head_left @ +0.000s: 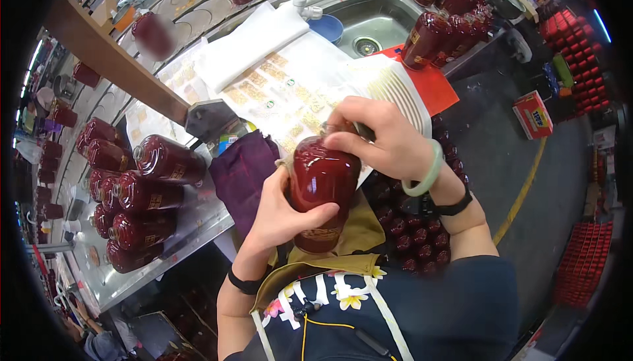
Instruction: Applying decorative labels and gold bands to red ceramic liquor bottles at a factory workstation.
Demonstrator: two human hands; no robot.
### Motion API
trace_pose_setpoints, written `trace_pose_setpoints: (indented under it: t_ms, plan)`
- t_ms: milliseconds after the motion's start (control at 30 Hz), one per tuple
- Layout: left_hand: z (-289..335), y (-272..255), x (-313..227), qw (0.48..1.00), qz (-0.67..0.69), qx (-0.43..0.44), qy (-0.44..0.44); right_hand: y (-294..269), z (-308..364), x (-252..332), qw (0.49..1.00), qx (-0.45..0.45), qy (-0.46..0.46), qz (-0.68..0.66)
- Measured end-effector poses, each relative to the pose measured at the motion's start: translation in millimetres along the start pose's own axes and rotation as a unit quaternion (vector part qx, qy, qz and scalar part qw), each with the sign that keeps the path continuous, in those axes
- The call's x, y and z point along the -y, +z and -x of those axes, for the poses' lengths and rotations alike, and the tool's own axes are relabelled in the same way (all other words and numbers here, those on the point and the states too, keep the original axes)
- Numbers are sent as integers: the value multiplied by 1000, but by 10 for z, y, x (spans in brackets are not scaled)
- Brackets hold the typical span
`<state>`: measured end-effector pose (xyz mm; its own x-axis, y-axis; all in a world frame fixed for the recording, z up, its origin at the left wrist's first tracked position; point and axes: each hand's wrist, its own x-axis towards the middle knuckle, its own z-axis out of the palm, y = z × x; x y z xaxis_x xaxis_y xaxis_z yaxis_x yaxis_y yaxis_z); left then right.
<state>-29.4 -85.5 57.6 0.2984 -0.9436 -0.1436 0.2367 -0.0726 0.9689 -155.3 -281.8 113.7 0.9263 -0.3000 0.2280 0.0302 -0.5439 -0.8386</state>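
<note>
The left hand [277, 212] grips the side of a dark red bottle [320, 180], held in front of the person's body, while the right hand [382, 133] has its fingers curled at the bottle's far end; whether they pinch anything there cannot be told. A purple cloth [242, 173] lies just left, on the counter [119, 290], with more red bottles [150, 193] farther left and a sink [389, 19] at the far side.

"That jar [323, 176] against the left hand [280, 212]?"
"Deep red, gold-marked."
"Cloth [241, 173] just left of that hand?"
"Dark purple."
"And the bangle [433, 174] behind the right hand [382, 138]?"
"Pale, milky green."
</note>
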Motion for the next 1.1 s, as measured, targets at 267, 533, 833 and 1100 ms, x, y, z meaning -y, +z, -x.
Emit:
trace_pose_setpoints:
  t_ms: [267, 533, 833, 1100]
  plan:
    - [-244, 193, 40, 897, -365, -23, 246, -858, 650, 57, 948, -183, 59, 255]
    - [-50, 103, 63, 915, -334, -67, 216, -1804, 686, -1049, 799, -333, 148, 479]
    - [96, -75, 152, 945, -267, -116, 150, -2048, 327, -1344, 757, -310, 228, 528]
    - [551, -194, 106, 929, -238, -195, 208, -2509, 680, -1455, 801, -246, 237, 492]
